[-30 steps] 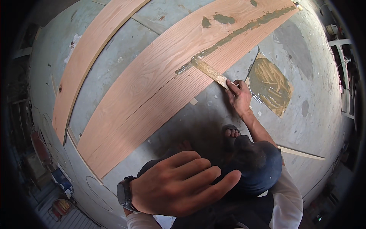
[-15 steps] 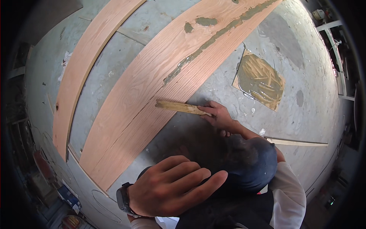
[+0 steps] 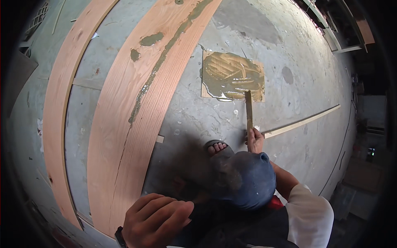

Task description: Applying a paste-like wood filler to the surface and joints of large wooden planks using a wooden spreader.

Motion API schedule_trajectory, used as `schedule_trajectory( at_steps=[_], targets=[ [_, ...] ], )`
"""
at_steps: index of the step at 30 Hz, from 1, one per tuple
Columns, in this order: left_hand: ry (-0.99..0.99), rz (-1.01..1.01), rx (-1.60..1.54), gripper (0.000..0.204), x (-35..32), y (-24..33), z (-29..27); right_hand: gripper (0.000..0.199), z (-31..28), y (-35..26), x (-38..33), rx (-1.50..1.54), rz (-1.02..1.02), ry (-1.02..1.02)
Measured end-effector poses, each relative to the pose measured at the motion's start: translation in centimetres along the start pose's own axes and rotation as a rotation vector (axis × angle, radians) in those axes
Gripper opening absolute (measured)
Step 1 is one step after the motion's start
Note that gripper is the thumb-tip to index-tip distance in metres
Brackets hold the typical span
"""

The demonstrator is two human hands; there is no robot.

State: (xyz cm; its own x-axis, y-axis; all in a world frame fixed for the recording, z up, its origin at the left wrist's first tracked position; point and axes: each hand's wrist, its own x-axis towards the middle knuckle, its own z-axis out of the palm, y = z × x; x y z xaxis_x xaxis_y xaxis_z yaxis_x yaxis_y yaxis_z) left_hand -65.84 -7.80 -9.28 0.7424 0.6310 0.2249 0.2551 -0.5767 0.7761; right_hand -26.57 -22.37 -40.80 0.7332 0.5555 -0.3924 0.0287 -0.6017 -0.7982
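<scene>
Fingers [image 3: 173, 211] of the left hand [image 3: 159, 219] are curled close together at the lower edge. Whether they grip anything I cannot tell, and the right hand is out of view.

The hand hangs just beside the near end of the plank [image 3: 124, 157], which lies flat and carries a wet glue streak [image 3: 165, 53] up its length. Past it a co-worker in a blue cap [image 3: 248, 177] crouches. Their hand [image 3: 255, 140] holds a stick [image 3: 249, 109] with its tip at the glue-covered board [image 3: 231, 76]. The likely trouble is a drip off the stick onto the floor [image 3: 297, 74], or a sandalled foot [image 3: 217, 147] or the hanging hand smearing the streak. The floor is stained grey concrete with a second plank [image 3: 58, 124] and a thin lath [image 3: 302, 121] on it, and the room's edges are dim and cluttered.
</scene>
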Motion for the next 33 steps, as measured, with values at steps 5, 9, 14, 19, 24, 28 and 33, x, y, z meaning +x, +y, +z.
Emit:
schedule_trajectory(
  at_steps=[5,9,14,19,24,28,33],
  targets=[
    [0.002,-0.014,0.006,0.034,0.6,0.5,0.3,0.027,3.7,-1.9,-0.2,0.289,0.181,-0.274],
    [0.024,-0.072,0.023,0.034,-0.1,0.7,0.9,0.023,2.8,-5.4,0.2,0.541,0.473,-0.673],
    [0.048,-0.15,0.086,0.035,-3.5,2.5,0.9,0.024,6.8,-10.0,-0.8,0.404,0.387,-1.163],
    [0.141,-0.34,0.14,0.035,-7.1,7.1,0.6,0.026,17.5,-12.3,-3.8,-0.164,-0.38,-1.512],
    [0.085,-0.524,0.237,0.038,-9.5,10.4,0.4,0.026,23.6,-14.2,-7.8,-0.628,-1.181,-1.232],
    [0.038,-0.513,0.339,0.042,-10.3,11.8,0.1,0.031,23.2,-15.8,-7.3,-0.62,-1.383,-0.944],
    [0.087,-0.403,0.443,0.033,-12.8,10.3,0.1,0.039,22.2,-14.1,-7.2,-0.707,-1.335,-0.837]
  ],
)
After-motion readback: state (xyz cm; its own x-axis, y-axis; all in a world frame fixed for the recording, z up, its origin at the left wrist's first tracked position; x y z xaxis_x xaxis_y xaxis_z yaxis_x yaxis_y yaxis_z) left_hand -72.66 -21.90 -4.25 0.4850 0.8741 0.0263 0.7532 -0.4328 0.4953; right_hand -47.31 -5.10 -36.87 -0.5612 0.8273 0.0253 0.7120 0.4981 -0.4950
